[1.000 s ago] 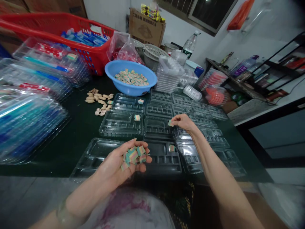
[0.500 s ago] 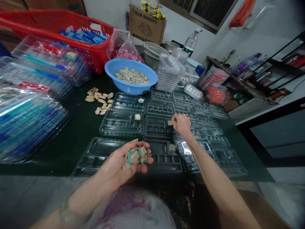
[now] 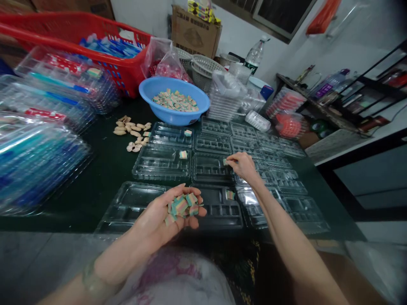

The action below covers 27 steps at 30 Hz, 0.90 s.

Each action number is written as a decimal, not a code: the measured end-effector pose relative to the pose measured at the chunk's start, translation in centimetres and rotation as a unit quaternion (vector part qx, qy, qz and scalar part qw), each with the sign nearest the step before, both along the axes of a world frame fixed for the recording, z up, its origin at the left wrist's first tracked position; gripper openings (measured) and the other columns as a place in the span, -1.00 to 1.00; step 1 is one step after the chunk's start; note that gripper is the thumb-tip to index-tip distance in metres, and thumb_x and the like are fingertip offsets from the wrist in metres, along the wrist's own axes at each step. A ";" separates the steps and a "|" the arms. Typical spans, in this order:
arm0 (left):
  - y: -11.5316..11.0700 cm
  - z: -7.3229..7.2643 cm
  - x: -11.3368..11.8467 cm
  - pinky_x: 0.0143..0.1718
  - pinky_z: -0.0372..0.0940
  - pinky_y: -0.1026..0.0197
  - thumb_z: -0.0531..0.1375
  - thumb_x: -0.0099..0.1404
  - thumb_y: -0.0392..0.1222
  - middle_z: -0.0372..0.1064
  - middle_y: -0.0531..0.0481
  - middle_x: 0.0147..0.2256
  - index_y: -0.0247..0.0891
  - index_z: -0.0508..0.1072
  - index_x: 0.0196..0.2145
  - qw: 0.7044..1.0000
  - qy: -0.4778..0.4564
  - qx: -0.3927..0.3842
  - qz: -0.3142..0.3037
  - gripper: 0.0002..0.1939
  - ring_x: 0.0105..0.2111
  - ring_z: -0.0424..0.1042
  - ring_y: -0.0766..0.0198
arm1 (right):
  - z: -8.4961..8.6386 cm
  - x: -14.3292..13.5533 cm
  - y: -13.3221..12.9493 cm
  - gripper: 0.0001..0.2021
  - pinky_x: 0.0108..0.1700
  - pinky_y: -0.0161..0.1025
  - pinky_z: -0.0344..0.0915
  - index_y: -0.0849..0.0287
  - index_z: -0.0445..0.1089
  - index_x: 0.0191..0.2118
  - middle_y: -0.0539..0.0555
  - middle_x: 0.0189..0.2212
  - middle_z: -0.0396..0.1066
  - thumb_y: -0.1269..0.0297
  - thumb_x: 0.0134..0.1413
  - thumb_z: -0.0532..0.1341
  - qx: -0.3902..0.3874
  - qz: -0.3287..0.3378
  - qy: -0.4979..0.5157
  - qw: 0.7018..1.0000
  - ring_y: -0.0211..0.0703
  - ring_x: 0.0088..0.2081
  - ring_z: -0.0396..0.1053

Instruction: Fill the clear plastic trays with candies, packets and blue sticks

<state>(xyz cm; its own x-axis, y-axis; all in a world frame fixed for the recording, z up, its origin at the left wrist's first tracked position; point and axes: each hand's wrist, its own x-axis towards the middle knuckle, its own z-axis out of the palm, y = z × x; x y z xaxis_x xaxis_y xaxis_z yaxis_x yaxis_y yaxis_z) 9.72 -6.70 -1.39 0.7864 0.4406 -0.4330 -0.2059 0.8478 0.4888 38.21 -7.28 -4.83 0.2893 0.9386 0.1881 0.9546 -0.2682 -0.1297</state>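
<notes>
My left hand (image 3: 178,212), palm up and cupped, carries a small heap of striped candy pieces (image 3: 182,206) in pink, yellow and green. My right hand (image 3: 242,164) pinches one similar candy piece (image 3: 225,162) at the right end of a clear plastic tray (image 3: 208,169). Single pieces sit in nearby trays: one candy (image 3: 230,195) in the front tray, another (image 3: 183,155) in the tray to the left, and a third (image 3: 188,133) farther back. My left hand partly covers the front trays.
Behind the trays stands a blue basin (image 3: 174,114) of candy pieces. Peanuts (image 3: 132,129) lie left of the trays. Filled plastic packs (image 3: 41,165) are stacked at the left, before a red basket (image 3: 133,70). Stacked clear containers (image 3: 224,99) stand at the back.
My right hand has shifted very slightly left, bringing its candy a little lower into the tray's end. My left hand stays nearly still with its heap.
</notes>
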 end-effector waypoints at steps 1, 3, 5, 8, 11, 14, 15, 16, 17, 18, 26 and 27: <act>0.0 0.0 0.0 -0.50 0.24 0.15 0.03 0.25 -0.15 0.27 -0.17 -0.31 -0.43 0.40 -0.27 1.000 -0.004 -0.002 -0.001 -0.72 -0.31 0.36 -0.02 | -0.2 -0.1 0.4 -0.86 -0.28 -0.28 0.09 0.05 0.48 -0.36 0.01 -0.39 0.43 0.28 0.01 0.15 -0.003 -0.002 -0.002 1.000 -0.15 -0.31 0.27; 0.1 -0.1 0.1 -0.49 0.24 0.15 0.02 0.25 -0.15 0.28 -0.18 -0.30 -0.44 0.39 -0.26 1.000 -0.011 -0.005 0.001 -0.72 -0.30 0.36 -0.02 | -0.3 -0.2 1.0 -0.86 -0.31 -0.28 0.09 0.07 0.47 -0.41 0.01 -0.42 0.43 0.31 -0.01 0.14 -0.007 -0.005 -0.007 1.000 -0.14 -0.34 0.27; 0.2 -0.1 0.1 -0.47 0.25 0.14 0.01 0.26 -0.16 0.29 -0.20 -0.31 -0.46 0.39 -0.25 1.000 -0.016 -0.011 0.007 -0.71 -0.30 0.37 -0.03 | -0.3 -0.4 1.4 -0.86 -0.32 -0.27 0.08 0.08 0.46 -0.44 0.02 -0.44 0.43 0.33 -0.02 0.14 -0.007 -0.005 -0.013 1.000 -0.13 -0.34 0.28; 0.4 -0.1 0.2 -0.40 0.26 0.10 0.00 0.27 -0.15 0.31 -0.23 -0.31 -0.48 0.39 -0.24 0.999 -0.033 -0.031 0.018 -0.69 -0.27 0.37 -0.07 | 0.1 -0.7 1.2 -0.83 -0.29 -0.24 0.10 0.11 0.45 -0.45 0.06 -0.43 0.42 0.35 0.00 0.11 -0.001 0.002 -0.015 1.000 -0.09 -0.30 0.28; 0.6 0.0 0.2 -0.31 0.26 0.03 0.00 0.27 -0.12 0.32 -0.27 -0.26 -0.49 0.37 -0.20 0.996 -0.054 -0.067 0.034 -0.66 -0.21 0.35 -0.12 | 1.0 -1.9 0.2 -0.80 -0.20 -0.18 0.12 0.16 0.45 -0.29 0.11 -0.34 0.42 0.37 0.05 0.07 0.019 0.007 -0.008 1.000 -0.05 -0.23 0.27; 0.6 0.0 0.1 -0.25 0.25 -0.01 0.00 0.27 -0.09 0.33 -0.30 -0.23 -0.50 0.35 -0.15 0.992 -0.066 -0.095 0.048 -0.62 -0.16 0.33 -0.17 | 2.8 -4.7 -1.5 -0.79 -0.16 -0.16 0.14 0.18 0.39 -0.18 0.10 -0.32 0.39 0.36 0.10 0.06 0.093 0.065 0.068 0.991 -0.09 -0.23 0.26; 0.6 0.0 0.1 -0.24 0.24 -0.02 0.00 0.27 -0.08 0.34 -0.31 -0.23 -0.50 0.34 -0.14 0.991 -0.068 -0.100 0.049 -0.60 -0.15 0.33 -0.17 | 3.5 -5.9 -2.2 -0.80 -0.16 -0.17 0.15 0.17 0.38 -0.19 0.08 -0.34 0.38 0.35 0.11 0.07 0.119 0.105 0.115 0.981 -0.11 -0.25 0.26; 0.6 0.1 0.1 -0.23 0.24 -0.03 -0.01 0.27 -0.07 0.34 -0.32 -0.23 -0.50 0.34 -0.13 0.991 -0.072 -0.103 0.050 -0.59 -0.15 0.32 -0.18 | 4.3 -7.2 -2.8 -0.83 -0.17 -0.18 0.16 0.16 0.38 -0.21 0.06 -0.36 0.37 0.34 0.11 0.08 0.128 0.148 0.158 0.968 -0.13 -0.26 0.26; 0.6 0.1 0.0 -0.22 0.24 -0.04 -0.02 0.28 -0.06 0.35 -0.32 -0.24 -0.51 0.33 -0.12 0.991 -0.077 -0.103 0.048 -0.58 -0.15 0.33 -0.17 | 5.0 -8.5 -3.4 -0.84 -0.16 -0.18 0.16 0.14 0.38 -0.21 0.05 -0.37 0.36 0.36 0.10 0.10 0.128 0.186 0.189 0.956 -0.14 -0.27 0.26; 0.6 0.1 0.0 -0.22 0.24 -0.04 -0.03 0.28 -0.05 0.35 -0.32 -0.25 -0.51 0.33 -0.12 0.990 -0.082 -0.102 0.047 -0.57 -0.17 0.34 -0.15 | 5.6 -9.6 -4.0 -0.85 -0.15 -0.18 0.16 0.14 0.37 -0.21 0.04 -0.37 0.35 0.38 0.09 0.11 0.121 0.219 0.207 0.946 -0.16 -0.27 0.25; 0.2 0.1 -0.1 -0.29 0.28 -0.07 -0.03 0.29 -0.09 0.39 -0.16 -0.43 -0.42 0.39 -0.30 0.993 -0.062 -0.089 0.053 -0.67 -0.39 0.38 0.11 | 6.4 -12.9 -4.4 -0.83 -0.22 -0.16 0.11 0.13 0.37 -0.21 0.04 -0.38 0.31 0.45 0.08 0.12 0.009 0.296 0.174 0.939 -0.14 -0.27 0.17; 0.2 0.1 -0.2 -0.29 0.28 -0.07 -0.03 0.29 -0.09 0.39 -0.16 -0.43 -0.42 0.39 -0.31 0.993 -0.062 -0.090 0.054 -0.67 -0.39 0.38 0.11 | 6.2 -12.9 -4.4 -0.85 -0.23 -0.17 0.11 0.13 0.39 -0.25 0.04 -0.38 0.31 0.46 0.08 0.13 0.005 0.301 0.175 0.938 -0.15 -0.27 0.17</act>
<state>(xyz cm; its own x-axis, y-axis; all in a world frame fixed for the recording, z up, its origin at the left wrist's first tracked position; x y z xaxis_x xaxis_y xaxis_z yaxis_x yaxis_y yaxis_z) 9.56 -6.51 -1.28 0.7908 0.4493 -0.4156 -0.3486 0.8888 0.2975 25.28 -11.70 1.39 -0.2464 0.9501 0.1911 0.8315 0.3086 -0.4620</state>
